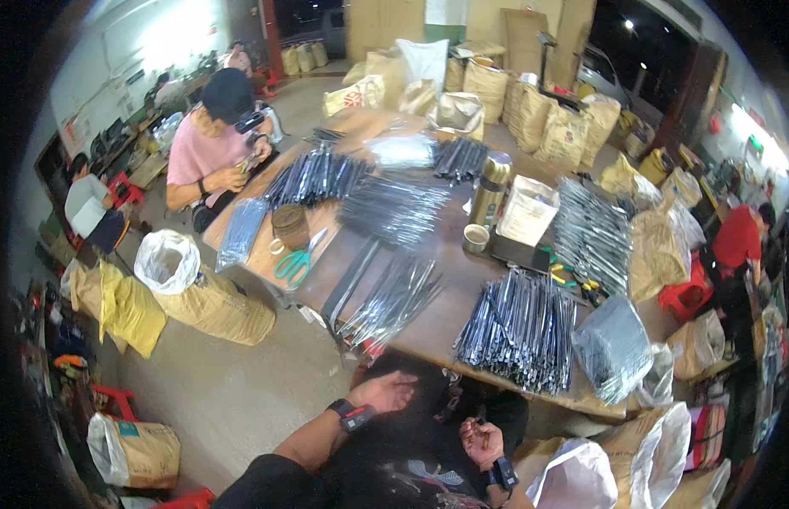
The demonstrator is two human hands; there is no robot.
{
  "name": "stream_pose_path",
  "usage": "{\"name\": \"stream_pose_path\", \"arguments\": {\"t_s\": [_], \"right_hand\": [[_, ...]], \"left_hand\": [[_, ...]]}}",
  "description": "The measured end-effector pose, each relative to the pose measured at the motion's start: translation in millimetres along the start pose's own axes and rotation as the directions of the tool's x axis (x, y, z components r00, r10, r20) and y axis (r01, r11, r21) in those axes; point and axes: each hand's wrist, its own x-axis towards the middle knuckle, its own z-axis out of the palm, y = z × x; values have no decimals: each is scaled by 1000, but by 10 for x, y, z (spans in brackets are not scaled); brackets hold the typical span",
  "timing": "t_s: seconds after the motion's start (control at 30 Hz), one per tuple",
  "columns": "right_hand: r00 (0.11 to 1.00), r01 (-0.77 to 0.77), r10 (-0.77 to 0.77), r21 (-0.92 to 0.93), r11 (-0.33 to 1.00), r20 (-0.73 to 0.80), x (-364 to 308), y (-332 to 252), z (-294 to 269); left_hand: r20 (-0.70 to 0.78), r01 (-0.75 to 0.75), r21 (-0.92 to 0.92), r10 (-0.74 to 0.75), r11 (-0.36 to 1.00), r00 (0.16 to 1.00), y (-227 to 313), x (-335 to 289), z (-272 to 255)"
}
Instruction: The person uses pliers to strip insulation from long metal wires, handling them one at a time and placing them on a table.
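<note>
My left hand (384, 392) is held over my lap just off the table's front edge, fingers stretched out with nothing in them. Lower and to the right, my right hand (483, 443) is curled closed around a small dark thing I cannot make out. On the table (428, 314), nearest my left hand, lies a loose fan of thin shiny strips (394, 297). A thick pile of dark, glossy strips (517, 331) is beyond my right hand. Beside that pile sits a clear plastic bag of strips (613, 348).
Teal-handled scissors (293, 266), a brown jar (290, 226), a paper cup (475, 238), a thermos (491, 187) and pliers (585, 284) stand or lie among more strip piles. Open sacks (216, 301) surround the table. A person in pink (209, 153) works at the far left corner.
</note>
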Motion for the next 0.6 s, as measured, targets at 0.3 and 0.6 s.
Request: {"name": "stream_pose_path", "arguments": {"t_s": [0.3, 0.6], "right_hand": [[1000, -7, 6, -48, 999, -26, -33, -9, 108], [998, -27, 28, 3, 1000, -54, -17, 3, 173]], "left_hand": [[1, -84, 1, 84, 996, 996, 18, -65, 22], [-29, -111, -35, 110, 993, 993, 23, -71, 32]]}}
